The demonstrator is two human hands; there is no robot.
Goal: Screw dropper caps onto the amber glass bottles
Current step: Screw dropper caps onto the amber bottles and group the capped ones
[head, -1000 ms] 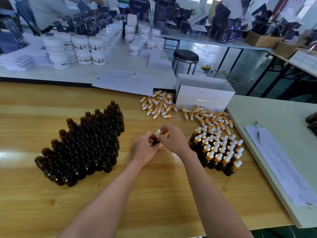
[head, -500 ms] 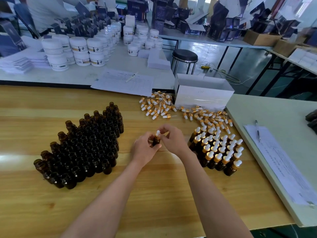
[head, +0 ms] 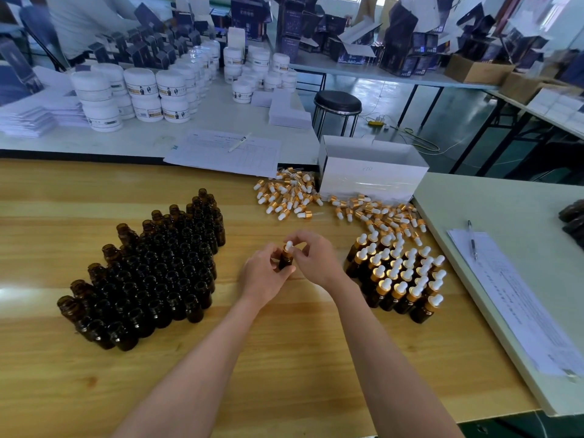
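Amber glass bottle, small and round, sits upright between both hands over the middle of the glossy wooden bench. The left hand curls round its dark body, and the right hand pinches the dropper cap, a gold collar under a white rubber bulb, at the neck. Toward the left edge, uncapped bottles stand packed in rows. Toward the right edge stand capped bottles. Loose caps lie heaped near the far edge, beside a white box.
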